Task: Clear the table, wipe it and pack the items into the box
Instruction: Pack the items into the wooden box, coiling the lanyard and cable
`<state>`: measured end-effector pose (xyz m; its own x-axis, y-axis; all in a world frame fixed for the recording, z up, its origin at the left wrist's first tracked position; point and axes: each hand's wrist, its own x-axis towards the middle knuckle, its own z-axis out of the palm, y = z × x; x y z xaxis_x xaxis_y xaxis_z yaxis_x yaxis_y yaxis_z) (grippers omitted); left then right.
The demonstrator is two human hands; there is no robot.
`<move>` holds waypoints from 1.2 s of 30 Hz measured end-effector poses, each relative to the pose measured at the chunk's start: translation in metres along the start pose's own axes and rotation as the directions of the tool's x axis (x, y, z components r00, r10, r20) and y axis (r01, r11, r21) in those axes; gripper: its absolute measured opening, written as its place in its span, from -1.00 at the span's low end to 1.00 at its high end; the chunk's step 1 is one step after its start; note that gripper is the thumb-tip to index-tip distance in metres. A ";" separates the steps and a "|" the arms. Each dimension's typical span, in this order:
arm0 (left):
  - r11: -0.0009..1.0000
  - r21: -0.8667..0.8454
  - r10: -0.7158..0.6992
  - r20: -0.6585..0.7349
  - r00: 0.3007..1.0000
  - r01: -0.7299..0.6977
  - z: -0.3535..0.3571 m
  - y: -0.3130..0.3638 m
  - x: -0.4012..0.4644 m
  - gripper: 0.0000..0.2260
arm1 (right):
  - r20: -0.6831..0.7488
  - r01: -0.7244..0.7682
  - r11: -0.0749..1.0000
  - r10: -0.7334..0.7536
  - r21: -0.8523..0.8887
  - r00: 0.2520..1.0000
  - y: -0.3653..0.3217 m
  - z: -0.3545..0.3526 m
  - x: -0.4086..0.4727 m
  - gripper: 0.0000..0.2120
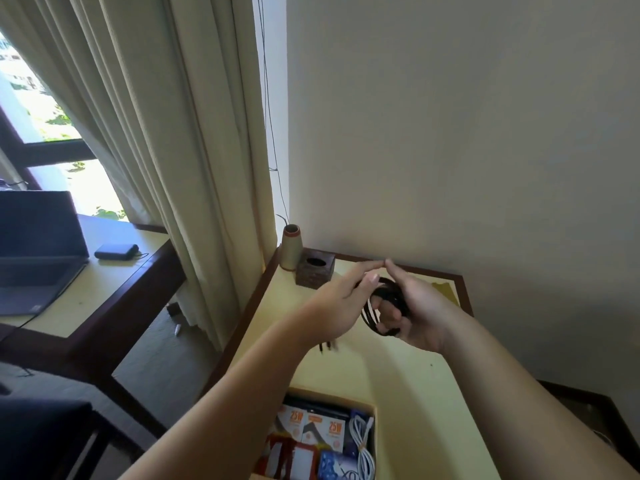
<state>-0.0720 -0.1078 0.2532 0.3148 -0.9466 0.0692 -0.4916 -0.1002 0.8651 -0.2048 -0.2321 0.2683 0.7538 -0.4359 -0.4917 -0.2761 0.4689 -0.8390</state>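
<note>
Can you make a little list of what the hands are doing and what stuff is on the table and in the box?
right hand: grips a coiled black cable
left hand: fingers straight, touching the coil, fingertips meeting the right hand's
cable end: dangles below the left wrist, blurred
table: yellow top, dark wood edge
back corner: tan vase beside a dark wooden holder
yellow cloth: lies by the wall, behind the right hand
box: open, near edge of table
in box: 25W charger packs, white cable

Table (346, 362) (box (372, 407), vase (290, 247), holder (316, 268))
</note>
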 end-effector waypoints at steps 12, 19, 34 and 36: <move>0.926 -0.323 -0.241 -0.109 0.964 0.195 0.053 -0.025 -0.012 -0.71 | 0.000 0.109 0.918 -0.118 0.381 0.993 0.044 -0.009 0.003 -0.76; 0.914 -0.215 -0.373 -0.112 0.921 0.345 0.062 -0.036 -0.025 -0.66 | -0.110 0.144 0.987 -0.151 -0.068 0.982 0.075 -0.009 0.021 -0.54; 0.520 -0.849 -0.728 -0.384 0.568 0.093 0.041 -0.080 -0.020 -0.66 | 0.158 -0.185 0.930 0.140 0.319 0.977 0.157 0.017 0.034 -0.11; 0.517 -0.849 -0.744 -0.386 0.546 0.104 0.036 -0.088 -0.023 -0.61 | 0.152 -0.138 0.859 0.071 0.493 0.986 0.163 0.030 0.035 -0.10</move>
<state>-0.0648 -0.0877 0.1575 0.8507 -0.3242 -0.4138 0.4683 0.1098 0.8767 -0.2057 -0.1478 0.1220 0.8140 -0.2801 -0.5089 -0.0469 0.8415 -0.5382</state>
